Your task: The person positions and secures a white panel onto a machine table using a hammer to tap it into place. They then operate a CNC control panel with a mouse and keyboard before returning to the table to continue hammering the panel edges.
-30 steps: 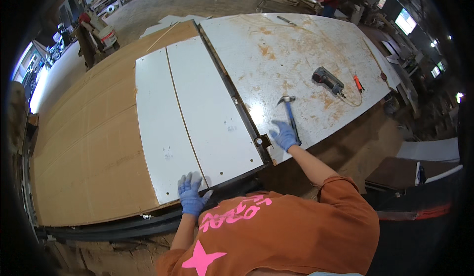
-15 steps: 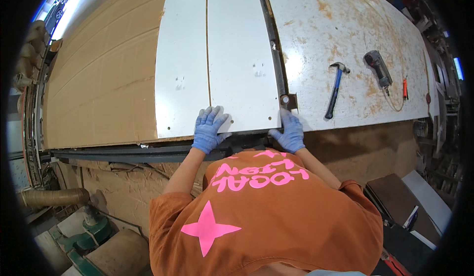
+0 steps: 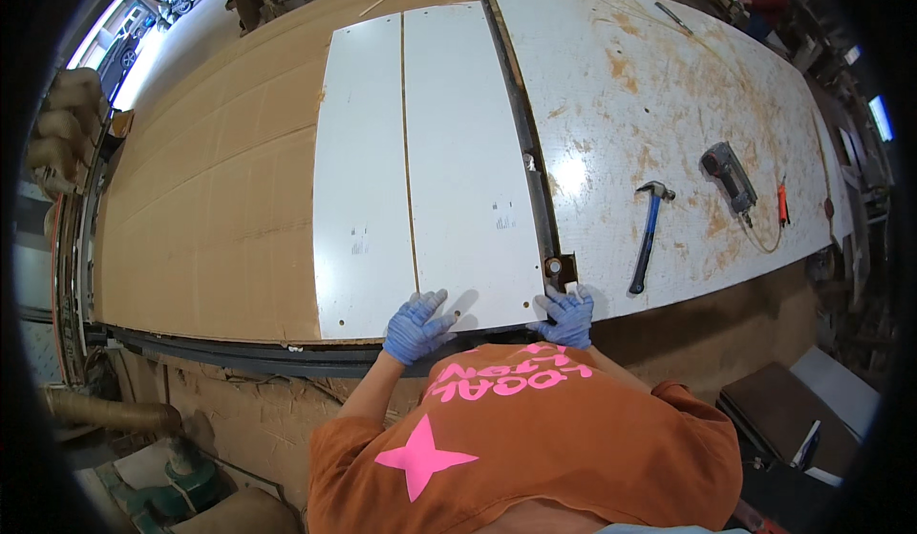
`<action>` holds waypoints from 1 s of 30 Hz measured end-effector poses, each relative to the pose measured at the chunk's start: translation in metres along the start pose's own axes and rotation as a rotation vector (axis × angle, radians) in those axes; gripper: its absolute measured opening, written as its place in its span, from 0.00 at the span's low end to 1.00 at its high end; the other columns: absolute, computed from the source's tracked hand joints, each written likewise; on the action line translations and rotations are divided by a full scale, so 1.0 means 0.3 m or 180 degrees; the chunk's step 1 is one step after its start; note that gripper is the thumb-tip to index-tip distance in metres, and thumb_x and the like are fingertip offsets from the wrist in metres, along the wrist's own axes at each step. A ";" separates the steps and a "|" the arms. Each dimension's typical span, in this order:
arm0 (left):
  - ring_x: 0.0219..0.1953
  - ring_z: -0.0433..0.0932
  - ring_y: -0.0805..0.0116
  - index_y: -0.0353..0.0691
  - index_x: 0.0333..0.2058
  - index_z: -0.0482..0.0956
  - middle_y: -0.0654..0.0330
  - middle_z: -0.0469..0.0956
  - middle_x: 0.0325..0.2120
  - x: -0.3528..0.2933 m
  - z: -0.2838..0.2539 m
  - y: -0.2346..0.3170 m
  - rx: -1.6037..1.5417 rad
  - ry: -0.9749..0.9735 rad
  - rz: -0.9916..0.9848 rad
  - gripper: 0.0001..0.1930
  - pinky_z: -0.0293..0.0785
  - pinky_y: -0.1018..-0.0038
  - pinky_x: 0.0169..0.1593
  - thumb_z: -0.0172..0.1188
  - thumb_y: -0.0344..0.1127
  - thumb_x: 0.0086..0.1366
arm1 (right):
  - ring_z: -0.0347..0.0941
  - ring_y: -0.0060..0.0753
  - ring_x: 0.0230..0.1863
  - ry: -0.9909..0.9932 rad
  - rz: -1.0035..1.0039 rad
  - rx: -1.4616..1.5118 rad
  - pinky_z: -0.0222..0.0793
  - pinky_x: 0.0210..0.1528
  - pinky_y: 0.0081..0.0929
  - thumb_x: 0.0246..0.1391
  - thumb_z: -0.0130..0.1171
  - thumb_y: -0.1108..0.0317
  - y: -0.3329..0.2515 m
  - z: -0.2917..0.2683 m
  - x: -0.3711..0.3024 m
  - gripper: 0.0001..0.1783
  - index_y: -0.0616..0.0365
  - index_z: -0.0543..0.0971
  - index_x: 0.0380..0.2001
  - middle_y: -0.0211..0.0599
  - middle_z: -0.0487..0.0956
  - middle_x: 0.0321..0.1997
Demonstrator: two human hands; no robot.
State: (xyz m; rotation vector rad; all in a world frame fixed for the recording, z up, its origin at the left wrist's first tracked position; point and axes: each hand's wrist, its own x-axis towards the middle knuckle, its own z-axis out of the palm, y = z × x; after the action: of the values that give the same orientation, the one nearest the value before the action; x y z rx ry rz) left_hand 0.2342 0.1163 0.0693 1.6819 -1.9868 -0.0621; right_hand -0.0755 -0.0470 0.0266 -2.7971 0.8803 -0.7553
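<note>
Two long white panels [image 3: 364, 171] lie side by side, with a thin brown-edged seam between them and small holes near their ends. Over the near end of that seam rests my left hand [image 3: 416, 328], in a blue-grey work glove, its fingers spread and holding nothing. My right hand [image 3: 565, 318], gloved alike, is at the near right corner of the right-hand panel, fingers apart. It sits just below a dark metal bracket [image 3: 564, 268] at the end of a black rail [image 3: 537, 185] running along the panel's right side.
Brown cardboard [image 3: 210, 190] covers the surface on the left. On a scuffed white board [image 3: 611, 104] to the right lie a blue-handled claw hammer [image 3: 648, 238], a nail gun [image 3: 729, 179] with a hose and a red tool [image 3: 782, 202]. Another person [image 3: 770, 1] is at the far right.
The view has tilted up, so panels, tools and hands sit lower in the picture and the panels' far ends show. Both hands stay at the near edge; my right fingers lie closer to the bracket.
</note>
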 end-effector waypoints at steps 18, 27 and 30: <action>0.39 0.77 0.56 0.46 0.31 0.80 0.58 0.78 0.33 0.719 0.297 0.125 -0.0010 -0.2538 0.2478 0.10 0.68 0.58 0.51 0.58 0.44 0.56 | 0.70 0.54 0.52 -0.0861 0.2402 0.1088 0.67 0.52 0.43 0.40 0.66 0.56 -0.254 -0.093 0.117 0.42 0.62 0.63 0.57 0.54 0.74 0.50; 0.36 0.78 0.55 0.44 0.31 0.77 0.54 0.77 0.31 0.645 0.262 0.194 -0.0211 -0.1731 0.1938 0.12 0.71 0.61 0.41 0.57 0.43 0.50 | 0.73 0.56 0.48 -0.0515 0.3650 0.0220 0.69 0.51 0.44 0.41 0.62 0.58 -0.370 -0.054 0.215 0.27 0.58 0.70 0.45 0.53 0.76 0.46; 0.37 0.78 0.56 0.44 0.31 0.78 0.54 0.77 0.32 0.648 0.268 0.205 -0.0041 -0.1761 0.1917 0.11 0.71 0.61 0.41 0.56 0.42 0.51 | 0.72 0.56 0.50 -0.0494 0.3796 0.0327 0.68 0.53 0.45 0.43 0.61 0.61 -0.357 -0.063 0.251 0.22 0.59 0.74 0.42 0.56 0.76 0.44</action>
State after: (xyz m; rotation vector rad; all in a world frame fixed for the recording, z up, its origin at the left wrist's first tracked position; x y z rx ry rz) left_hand 0.1286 -0.0744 0.0932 1.0561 -2.8166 -0.3499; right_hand 0.0227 -0.0001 0.1018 -1.6644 2.0126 -0.3262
